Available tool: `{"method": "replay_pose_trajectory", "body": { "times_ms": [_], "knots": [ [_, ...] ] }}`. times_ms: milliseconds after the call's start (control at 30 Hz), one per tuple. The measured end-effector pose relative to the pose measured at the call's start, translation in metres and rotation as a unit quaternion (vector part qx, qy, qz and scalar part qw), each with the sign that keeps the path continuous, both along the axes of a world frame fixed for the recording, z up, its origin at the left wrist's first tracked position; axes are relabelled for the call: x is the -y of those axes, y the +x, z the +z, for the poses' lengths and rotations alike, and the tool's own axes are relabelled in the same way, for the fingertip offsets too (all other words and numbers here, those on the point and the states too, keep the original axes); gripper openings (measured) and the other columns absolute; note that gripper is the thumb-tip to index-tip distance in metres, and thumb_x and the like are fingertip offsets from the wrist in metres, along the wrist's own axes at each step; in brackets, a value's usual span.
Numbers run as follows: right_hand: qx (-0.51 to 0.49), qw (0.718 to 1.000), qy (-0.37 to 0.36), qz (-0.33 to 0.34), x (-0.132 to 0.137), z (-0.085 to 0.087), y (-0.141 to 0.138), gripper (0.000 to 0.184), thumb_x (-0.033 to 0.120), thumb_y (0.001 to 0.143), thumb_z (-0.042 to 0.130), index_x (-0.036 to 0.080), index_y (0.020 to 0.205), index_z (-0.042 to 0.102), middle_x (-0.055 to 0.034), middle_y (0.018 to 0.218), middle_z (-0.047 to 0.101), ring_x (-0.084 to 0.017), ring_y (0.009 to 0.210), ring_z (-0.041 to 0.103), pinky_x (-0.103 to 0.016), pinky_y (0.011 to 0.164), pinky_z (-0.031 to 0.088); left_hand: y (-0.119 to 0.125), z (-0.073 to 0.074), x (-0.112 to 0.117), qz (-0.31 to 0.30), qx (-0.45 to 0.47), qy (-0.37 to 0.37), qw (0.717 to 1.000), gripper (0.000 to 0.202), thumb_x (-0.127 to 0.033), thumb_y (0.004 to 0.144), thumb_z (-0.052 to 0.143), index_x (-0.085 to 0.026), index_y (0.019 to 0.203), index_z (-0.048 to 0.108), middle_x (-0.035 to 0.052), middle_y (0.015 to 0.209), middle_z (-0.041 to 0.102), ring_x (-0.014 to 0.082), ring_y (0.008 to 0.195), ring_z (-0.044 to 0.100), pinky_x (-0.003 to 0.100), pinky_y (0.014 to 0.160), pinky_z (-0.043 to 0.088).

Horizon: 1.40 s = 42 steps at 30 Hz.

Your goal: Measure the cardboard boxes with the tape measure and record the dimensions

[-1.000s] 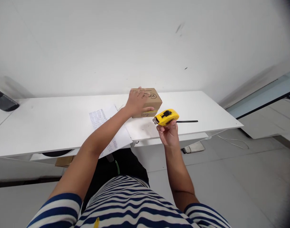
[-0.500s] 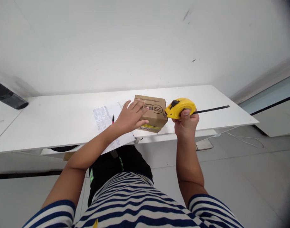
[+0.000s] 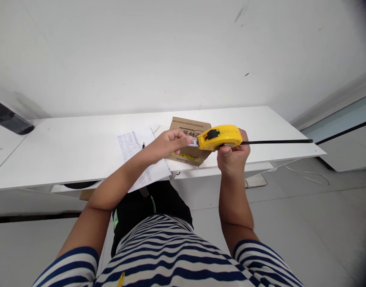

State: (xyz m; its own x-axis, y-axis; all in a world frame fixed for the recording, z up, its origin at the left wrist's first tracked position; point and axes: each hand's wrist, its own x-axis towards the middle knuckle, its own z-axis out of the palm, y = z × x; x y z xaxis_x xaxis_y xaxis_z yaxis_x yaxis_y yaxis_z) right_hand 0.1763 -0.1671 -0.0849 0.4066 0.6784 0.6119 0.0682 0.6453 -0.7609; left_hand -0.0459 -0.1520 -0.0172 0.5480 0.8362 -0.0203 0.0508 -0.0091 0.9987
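My right hand [image 3: 232, 154] is wrapped round a yellow tape measure [image 3: 220, 137], held just above the front of the white table [image 3: 81, 151]. A black strap [image 3: 275, 141] trails from the case to the right. My left hand [image 3: 167, 144] pinches the metal tip of the tape at the case's left end. Right behind both hands sits a small cardboard box [image 3: 190, 128] with print on its top, partly hidden by the tape measure and my fingers.
Printed paper sheets [image 3: 135, 155] lie left of the box with a pen on them, overhanging the table's front edge. A dark object [image 3: 7, 119] sits at the far left. A white wall stands behind the table. A cable [image 3: 305, 175] runs on the floor at right.
My left hand left the top of the box and came to pinch the tape's tip. My right hand turned the tape measure level and shifted it slightly left, in front of the box.
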Motion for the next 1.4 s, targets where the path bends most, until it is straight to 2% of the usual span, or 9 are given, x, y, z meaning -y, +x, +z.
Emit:
{"method": "replay_pose_trajectory", "body": {
  "times_ms": [200, 400, 500, 600, 767, 933, 1067, 1267, 1400],
  "knots": [
    [-0.064, 0.996, -0.033, -0.051, -0.011, -0.014, 0.047, 0.074, 0.078, 0.057, 0.090, 0.024, 0.101, 0.064, 0.0044, 0.078, 0.058, -0.009, 0.059, 0.051, -0.022, 0.048, 0.040, -0.039, -0.005, -0.052, 0.084, 0.000, -0.018, 0.996, 0.035, -0.045, 0.090, 0.076, -0.021, 0.076, 0.056, -0.0020, 0.071, 0.052, 0.0093, 0.060, 0.051, 0.034, 0.071, 0.049],
    [-0.071, 0.992, -0.088, -0.063, -0.017, -0.037, 0.077, 0.071, 0.063, 0.056, 0.097, 0.022, 0.107, 0.070, 0.0036, 0.081, 0.062, -0.008, 0.061, 0.050, -0.020, 0.049, 0.039, -0.048, -0.037, -0.095, 0.180, -0.105, -0.051, 0.977, 0.024, -0.031, 0.089, 0.070, -0.021, 0.071, 0.056, 0.0006, 0.071, 0.054, 0.0117, 0.059, 0.050, 0.034, 0.065, 0.044],
    [-0.070, 0.988, -0.115, -0.071, -0.023, -0.046, 0.078, 0.078, 0.060, 0.057, 0.096, 0.023, 0.121, 0.070, 0.0010, 0.092, 0.066, -0.009, 0.067, 0.056, -0.019, 0.052, 0.045, -0.043, -0.045, -0.097, 0.153, -0.146, -0.057, 0.976, 0.028, -0.037, 0.088, 0.070, -0.022, 0.071, 0.054, 0.0004, 0.071, 0.055, 0.0130, 0.057, 0.051, 0.035, 0.065, 0.043],
    [-0.051, 0.987, -0.136, -0.073, -0.029, -0.051, 0.076, 0.084, 0.062, 0.062, 0.092, 0.026, 0.133, 0.067, -0.0029, 0.107, 0.068, -0.012, 0.076, 0.062, -0.022, 0.056, 0.052, -0.040, -0.043, -0.096, 0.124, -0.173, -0.034, 0.977, 0.032, -0.043, 0.088, 0.071, -0.023, 0.071, 0.052, 0.0009, 0.072, 0.057, 0.0148, 0.059, 0.053, 0.036, 0.067, 0.045],
    [-0.001, 0.992, -0.118, -0.053, -0.038, -0.056, 0.074, 0.079, 0.062, 0.063, 0.091, 0.027, 0.130, 0.070, -0.0069, 0.121, 0.068, -0.021, 0.100, 0.068, -0.031, 0.075, 0.061, -0.035, -0.039, -0.098, 0.056, -0.241, -0.002, 0.969, 0.040, -0.058, 0.091, 0.065, -0.025, 0.069, 0.057, 0.0047, 0.071, 0.058, 0.0195, 0.060, 0.053, 0.040, 0.067, 0.043],
    [0.002, 0.994, -0.104, -0.039, -0.040, -0.061, 0.076, 0.075, 0.060, 0.067, 0.090, 0.027, 0.131, 0.069, -0.0064, 0.119, 0.068, -0.022, 0.102, 0.068, -0.039, 0.086, 0.063, -0.026, -0.043, -0.094, 0.017, -0.259, 0.018, 0.966, 0.051, -0.067, 0.094, 0.056, -0.024, 0.066, 0.054, 0.0036, 0.069, 0.049, 0.0172, 0.057, 0.043, 0.036, 0.060, 0.032],
    [0.019, 0.994, -0.100, -0.044, -0.040, -0.062, 0.077, 0.076, 0.061, 0.066, 0.090, 0.027, 0.131, 0.069, -0.0067, 0.118, 0.068, -0.024, 0.103, 0.068, -0.041, 0.087, 0.063, -0.026, -0.038, -0.087, 0.014, -0.257, 0.018, 0.966, 0.047, -0.061, 0.097, 0.055, -0.023, 0.070, 0.050, 0.0013, 0.072, 0.045, 0.0141, 0.059, 0.039, 0.033, 0.059, 0.032],
    [-0.023, 0.991, -0.125, -0.032, -0.038, -0.047, 0.069, 0.077, 0.062, 0.059, 0.095, 0.023, 0.121, 0.072, -0.0011, 0.099, 0.069, -0.016, 0.083, 0.066, -0.028, 0.066, 0.059, -0.032, -0.035, -0.078, -0.018, -0.181, -0.007, 0.983, 0.041, -0.045, 0.102, 0.054, -0.021, 0.069, 0.044, -0.0020, 0.068, 0.039, 0.0109, 0.058, 0.036, 0.029, 0.058, 0.033],
    [-0.032, 0.995, -0.090, -0.019, -0.022, -0.028, 0.070, 0.066, 0.057, 0.059, 0.097, 0.021, 0.109, 0.072, -0.0017, 0.099, 0.071, -0.020, 0.092, 0.070, -0.036, 0.081, 0.063, -0.043, -0.030, -0.085, 0.011, -0.137, 0.016, 0.990, 0.036, -0.038, 0.102, 0.054, -0.020, 0.072, 0.049, -0.0034, 0.066, 0.040, 0.0092, 0.057, 0.036, 0.027, 0.058, 0.034]
  ]
}}
